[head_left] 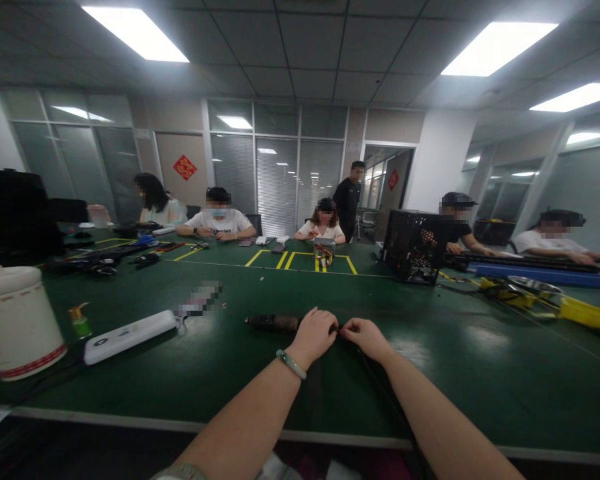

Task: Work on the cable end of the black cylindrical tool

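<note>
My left hand (316, 333) rests on the green table (260, 373) with its fingers curled round a dark cylindrical tool (274, 323) that sticks out to its left. A green bead bracelet (291, 364) sits on that wrist. My right hand (365, 335) is just to the right, fingertips pinched on a small dark part where the two hands meet. A black cable (380, 390) runs from the hands back toward me. What the pinched part is I cannot make out.
A white bucket (15, 320), a small green pump bottle (81, 321) and a white power strip (129, 336) lie at the left. A black computer case (414, 247) stands further back right. Several people sit around the far side; one stands by the door.
</note>
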{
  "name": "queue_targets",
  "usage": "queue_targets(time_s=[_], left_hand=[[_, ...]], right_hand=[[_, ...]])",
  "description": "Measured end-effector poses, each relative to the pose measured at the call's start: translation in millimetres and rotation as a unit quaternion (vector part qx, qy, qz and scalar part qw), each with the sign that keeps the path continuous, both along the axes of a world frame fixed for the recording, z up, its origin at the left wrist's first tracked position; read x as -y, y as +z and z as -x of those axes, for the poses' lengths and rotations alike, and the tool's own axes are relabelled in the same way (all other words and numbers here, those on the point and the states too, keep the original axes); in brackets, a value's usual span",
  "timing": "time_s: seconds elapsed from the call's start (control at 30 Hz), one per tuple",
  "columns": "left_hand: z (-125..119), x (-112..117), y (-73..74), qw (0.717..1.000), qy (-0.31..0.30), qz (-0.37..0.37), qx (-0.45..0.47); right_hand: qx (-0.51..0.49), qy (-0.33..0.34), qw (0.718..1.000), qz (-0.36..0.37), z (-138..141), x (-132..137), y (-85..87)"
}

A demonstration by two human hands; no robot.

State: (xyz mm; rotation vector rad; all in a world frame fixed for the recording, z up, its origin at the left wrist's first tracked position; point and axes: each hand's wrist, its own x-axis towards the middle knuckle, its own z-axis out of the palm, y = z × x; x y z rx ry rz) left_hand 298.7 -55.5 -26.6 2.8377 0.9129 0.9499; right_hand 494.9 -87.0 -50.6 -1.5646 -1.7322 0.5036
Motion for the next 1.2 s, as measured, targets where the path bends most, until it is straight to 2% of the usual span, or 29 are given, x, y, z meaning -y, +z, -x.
queue_targets(time_s=[0.47,0.8,1.03,1.2], left_hand=[[0.1,0.1,0.0,1.0,-0.013,-0.008,0.003],[-0.2,0.1,0.0,1.0,-0.006,-0.003,0.0],[-0.5,2.0,2.3,1.0,0.007,0.0,-0.003],[0.6,2.5,2.5,1.0,-0.01,-0.007,-0.004]], right_hand=[[0.007,-0.002,1.0,-0.001,-1.0,-2.0,-2.9],[0.008,-0.002,1.0,0.002,0.2,-0.6,0.9],[0.002,-0.006,1.0,0.007,-1.6,-3.3,-3.5],[-0.008,0.003,1.0,0.007,-1.7,-3.6,-4.4]])
